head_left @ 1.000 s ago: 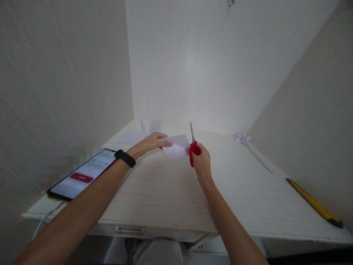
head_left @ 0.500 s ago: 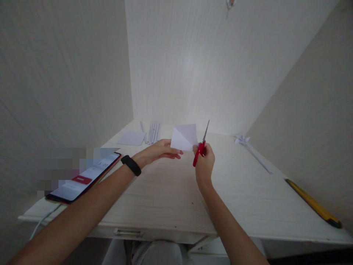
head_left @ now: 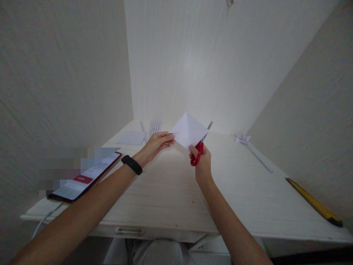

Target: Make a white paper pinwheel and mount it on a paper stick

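Note:
A creased square of white paper point(head_left: 186, 127) is held up above the desk, one corner pointing upward, with a fold line down its middle. My left hand point(head_left: 159, 142) pinches its left corner between thumb and fingers; a dark band circles that wrist. Red-handled scissors point(head_left: 197, 154) sit in my right hand point(head_left: 203, 160), with fingers through the loops and blades pointing up and to the right. The blades pass by the paper's right corner; whether they touch it I cannot tell. My right thumb lies at the paper's lower corner.
A phone point(head_left: 85, 180) with a lit screen leans at the left, a cable below it. Behind my left hand lie a paper sheet point(head_left: 131, 137) and several thin paper sticks point(head_left: 154, 127). A paper pinwheel on a stick point(head_left: 242, 138) and a yellow cutter knife point(head_left: 314, 200) lie at the right.
The paper has turned so that one corner points up. My left hand has shifted to its left corner, and the scissor blades now stand slightly apart, tilted further right.

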`<state>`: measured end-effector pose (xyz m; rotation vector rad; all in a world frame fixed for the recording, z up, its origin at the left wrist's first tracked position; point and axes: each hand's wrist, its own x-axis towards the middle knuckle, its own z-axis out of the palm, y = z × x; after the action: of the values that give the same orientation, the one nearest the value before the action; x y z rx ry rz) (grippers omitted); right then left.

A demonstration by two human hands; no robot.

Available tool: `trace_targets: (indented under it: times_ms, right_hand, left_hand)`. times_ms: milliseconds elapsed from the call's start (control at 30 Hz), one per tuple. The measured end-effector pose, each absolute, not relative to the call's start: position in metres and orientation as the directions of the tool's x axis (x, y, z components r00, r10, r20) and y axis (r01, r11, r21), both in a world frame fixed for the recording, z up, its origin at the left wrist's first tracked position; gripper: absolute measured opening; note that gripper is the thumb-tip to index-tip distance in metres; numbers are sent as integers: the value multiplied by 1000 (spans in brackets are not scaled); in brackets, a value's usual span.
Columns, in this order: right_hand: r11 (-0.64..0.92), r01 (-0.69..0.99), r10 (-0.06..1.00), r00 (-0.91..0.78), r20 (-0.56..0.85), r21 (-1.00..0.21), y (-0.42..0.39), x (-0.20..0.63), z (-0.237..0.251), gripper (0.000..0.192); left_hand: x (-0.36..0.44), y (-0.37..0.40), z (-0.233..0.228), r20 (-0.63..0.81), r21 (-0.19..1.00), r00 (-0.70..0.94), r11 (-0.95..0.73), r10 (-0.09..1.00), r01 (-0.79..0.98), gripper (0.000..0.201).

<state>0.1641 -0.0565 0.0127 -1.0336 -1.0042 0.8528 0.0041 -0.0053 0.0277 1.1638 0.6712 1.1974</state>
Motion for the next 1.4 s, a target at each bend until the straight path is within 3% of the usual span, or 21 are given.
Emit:
trace_targets:
  times_ms: [200,333,467,667,867,1067,1267,1400]
  right_hand:
    - [309,-25,912,291,289,-951,-58,162,14,22]
    - [319,-34,914,277,297,-947,-58,162,13,21]
    - [319,-59,920,257,295,-946,-58,162,12,22]
    - [280,-174,951,183,248,-944,-61,160,15,24]
    - [226,-191,974,43,222,-955,-61,160,15,28]
    - [128,-7,988,-80,129,-992,-60,157,13,45]
    - [264,254,964,-45,261,-931,-57,157,5,48]
    - [246,431,961,9,277,-868,-60,159,8,49]
  left_hand:
    - [9,-9,29,193,939,339,-73,921,-336,31]
    - [14,-18,33,239,930,373,-101,896,-353,43]
    - [16,-20,33,231,937,390,-97,891,-335,43]
    - [15,-14,31,259,944,266,-184,928,-274,33]
    - [9,-13,39,424,905,74,-421,903,-61,28]
    - [0,-12,51,506,859,-196,-511,840,27,28]
    - [-5,-6,51,527,838,-329,-542,784,52,24]
    - [-6,-1,49,505,853,-361,-518,784,67,27]
